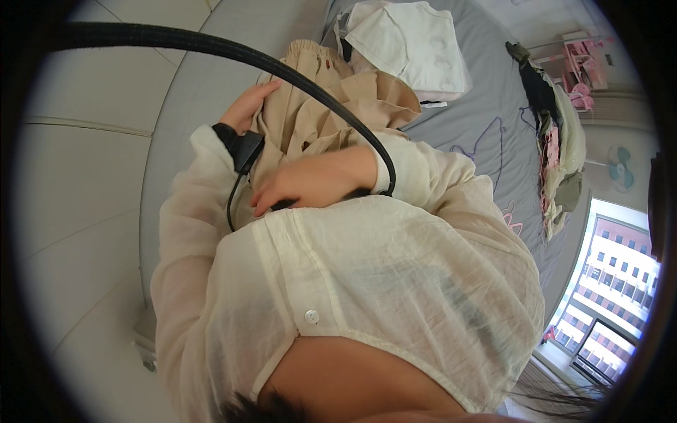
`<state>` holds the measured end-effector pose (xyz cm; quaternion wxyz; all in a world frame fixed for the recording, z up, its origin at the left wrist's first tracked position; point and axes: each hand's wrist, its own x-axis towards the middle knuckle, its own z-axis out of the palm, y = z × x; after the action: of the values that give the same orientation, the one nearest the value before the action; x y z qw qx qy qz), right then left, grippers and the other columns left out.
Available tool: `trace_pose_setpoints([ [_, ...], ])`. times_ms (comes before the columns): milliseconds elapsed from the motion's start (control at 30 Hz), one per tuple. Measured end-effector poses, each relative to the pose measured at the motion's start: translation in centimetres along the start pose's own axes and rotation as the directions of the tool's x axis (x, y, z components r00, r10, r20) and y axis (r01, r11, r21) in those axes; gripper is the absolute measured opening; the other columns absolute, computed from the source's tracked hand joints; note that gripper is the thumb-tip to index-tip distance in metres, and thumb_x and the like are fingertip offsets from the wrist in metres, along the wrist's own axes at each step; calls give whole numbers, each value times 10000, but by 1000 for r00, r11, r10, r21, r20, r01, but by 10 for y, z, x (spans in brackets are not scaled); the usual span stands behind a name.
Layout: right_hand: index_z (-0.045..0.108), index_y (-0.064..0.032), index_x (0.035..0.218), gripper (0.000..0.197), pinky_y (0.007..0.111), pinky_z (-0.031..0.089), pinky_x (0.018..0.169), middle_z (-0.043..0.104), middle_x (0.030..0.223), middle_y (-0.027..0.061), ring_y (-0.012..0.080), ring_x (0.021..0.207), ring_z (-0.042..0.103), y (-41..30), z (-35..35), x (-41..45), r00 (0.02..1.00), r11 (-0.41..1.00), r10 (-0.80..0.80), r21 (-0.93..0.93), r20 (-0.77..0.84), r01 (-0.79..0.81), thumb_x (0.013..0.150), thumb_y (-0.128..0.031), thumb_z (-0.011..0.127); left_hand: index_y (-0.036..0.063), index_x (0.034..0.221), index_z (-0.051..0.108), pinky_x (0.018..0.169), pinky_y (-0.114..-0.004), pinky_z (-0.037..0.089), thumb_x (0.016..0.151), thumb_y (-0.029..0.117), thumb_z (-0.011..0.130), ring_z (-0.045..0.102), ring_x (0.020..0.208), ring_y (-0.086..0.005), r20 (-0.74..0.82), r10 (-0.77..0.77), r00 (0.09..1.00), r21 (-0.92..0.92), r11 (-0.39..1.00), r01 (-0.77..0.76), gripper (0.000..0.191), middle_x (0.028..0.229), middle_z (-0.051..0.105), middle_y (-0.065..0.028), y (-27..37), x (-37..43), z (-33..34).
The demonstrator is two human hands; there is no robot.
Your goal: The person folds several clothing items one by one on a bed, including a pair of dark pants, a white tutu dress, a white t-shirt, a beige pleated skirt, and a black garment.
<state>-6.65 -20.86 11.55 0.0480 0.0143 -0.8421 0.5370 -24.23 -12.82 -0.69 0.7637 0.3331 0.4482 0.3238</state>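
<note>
A beige garment (312, 106) with a gathered elastic waistband lies bunched in folds on the grey bedsheet. My left hand (247, 106) rests along its left edge, with the fingers stretched over the cloth and the thumb hidden. A black strap with a box-shaped device (247, 150) sits on that wrist. Across the near part of the garment reaches my right hand (296, 182), slightly blurred, its fingers bent down close to my shirt (359, 248). Whether those fingers pinch any cloth cannot be told. A dark strap partly shows under the right wrist.
White folded clothing in a clear bag (412, 50) lies beyond the garment. Purple hangers (500, 143) and a pink hanger (510, 219) lie on the bedsheet (476, 111). Piled clothes (555, 137) line the right side. A black cable (296, 76) arcs across the view.
</note>
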Motion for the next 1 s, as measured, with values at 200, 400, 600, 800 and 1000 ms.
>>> trace_pose_setpoints([
  [200,584,-10,1087,308,278,480,808,634,944,56,137,897,600,45,-114,-39,661,907,370,101,-652,-409,882,-240,583,-53,1112,555,774,-282,495,884,177,555,598,902,-176,-85,164,983,12,986,-164,324,1029,621,-98,21,11,23],
  [400,519,29,1086,578,257,475,632,587,855,84,147,767,594,5,-140,-28,512,965,246,160,-823,-207,770,-416,709,-11,1206,484,871,-279,449,833,78,626,566,998,-161,-125,674,728,142,738,-659,409,1122,588,-86,77,-35,63],
  [600,524,-2,1030,342,300,471,694,599,894,69,187,777,575,-62,-162,50,500,980,-164,-200,-851,-20,785,-216,630,3,1192,490,891,-267,419,815,76,665,555,994,-147,182,931,316,798,47,-601,422,1103,586,-71,153,-110,81],
  [800,526,-20,1013,323,310,452,767,584,925,66,208,845,555,-63,-154,80,458,954,-286,-207,-842,216,736,-135,644,-4,1086,530,895,-322,434,779,103,698,565,974,-176,-217,855,472,294,518,-803,366,1059,578,-83,186,-161,45],
  [1000,543,-45,1016,394,264,415,804,585,934,30,123,885,530,-29,-130,86,616,929,-152,101,-773,356,732,-237,737,30,1321,339,914,-311,448,801,18,639,556,1003,-158,-233,903,361,633,422,-649,600,1127,544,-74,157,-167,-3],
])
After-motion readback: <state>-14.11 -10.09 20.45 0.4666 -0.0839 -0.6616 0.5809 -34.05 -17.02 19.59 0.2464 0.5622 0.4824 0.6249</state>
